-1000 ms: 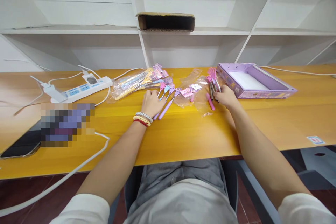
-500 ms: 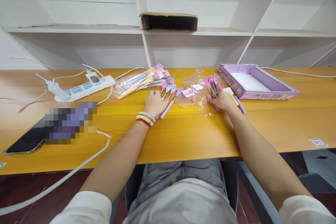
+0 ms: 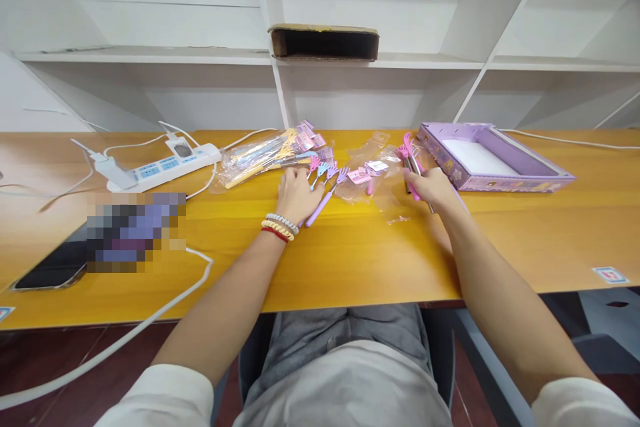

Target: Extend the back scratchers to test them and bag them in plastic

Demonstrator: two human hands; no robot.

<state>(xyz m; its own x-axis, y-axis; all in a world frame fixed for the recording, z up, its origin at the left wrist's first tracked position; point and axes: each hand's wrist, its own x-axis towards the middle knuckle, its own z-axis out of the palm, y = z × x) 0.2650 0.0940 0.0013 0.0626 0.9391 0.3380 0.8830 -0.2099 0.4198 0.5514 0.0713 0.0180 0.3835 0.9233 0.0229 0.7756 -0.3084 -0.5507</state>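
Observation:
My left hand (image 3: 295,195), with bracelets at the wrist, rests on the table with its fingers curled over several small back scratchers (image 3: 330,197). Their pink, blue and purple claw heads fan out past my fingers, and one purple handle points toward me. On the right, my right hand (image 3: 434,188) is closed around a bunch of back scratchers (image 3: 411,159) with pink heads and metal shafts, a little blurred. Between the hands lie torn clear wrappers (image 3: 387,193) and pink-and-white tags (image 3: 360,175). How the fingers meet the handles is partly hidden.
Behind my left hand lie bagged back scratchers (image 3: 263,163). A purple tray-like box (image 3: 510,182) stands at the right, beyond my right hand. At the left are a white power strip (image 3: 173,163), a phone (image 3: 50,263) and a cable. A cardboard box (image 3: 325,30) sits on the shelf.
My right hand has shifted slightly to the right, and the bunch in it has turned, its heads now closer together. The left hand has stayed in place over its back scratchers.

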